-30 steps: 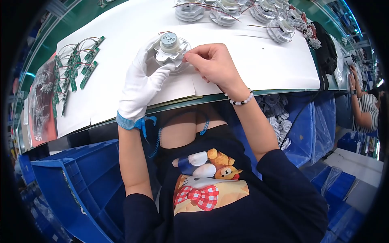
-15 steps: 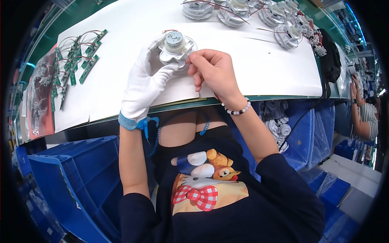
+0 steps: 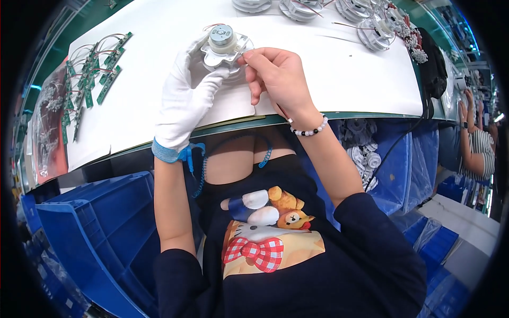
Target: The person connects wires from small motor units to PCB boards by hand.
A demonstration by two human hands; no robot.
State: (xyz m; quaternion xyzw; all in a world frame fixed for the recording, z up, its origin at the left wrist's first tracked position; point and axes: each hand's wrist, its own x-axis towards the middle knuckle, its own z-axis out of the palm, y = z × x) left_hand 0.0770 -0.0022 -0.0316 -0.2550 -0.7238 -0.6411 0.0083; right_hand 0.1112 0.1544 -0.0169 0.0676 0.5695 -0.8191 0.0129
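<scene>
My left hand [image 3: 183, 98], in a white glove with a blue wrist strap, grips a white plastic motor assembly [image 3: 213, 59] above the table. A round silver motor [image 3: 221, 35] stands on top of it, and a thin red wire loops behind the motor. My bare right hand [image 3: 278, 74] pinches at the assembly's right edge, thumb and forefinger together. Below its palm a red wire [image 3: 285, 113] with a small white end shows by the beaded bracelet; the fingers hide the rest of it.
Green circuit boards [image 3: 87, 79] with wires lie at left, beside a bag of small parts [image 3: 47, 116]. Several similar assemblies [image 3: 375, 34] and a bundle of red wires with white ends [image 3: 416, 50] sit at the far right. Blue bins [image 3: 101, 222] stand below the table edge [image 3: 366, 115].
Both hands and the assembly appear slightly higher and further left, along with the whole table scene, as the view has shifted. The grip of both hands looks the same.
</scene>
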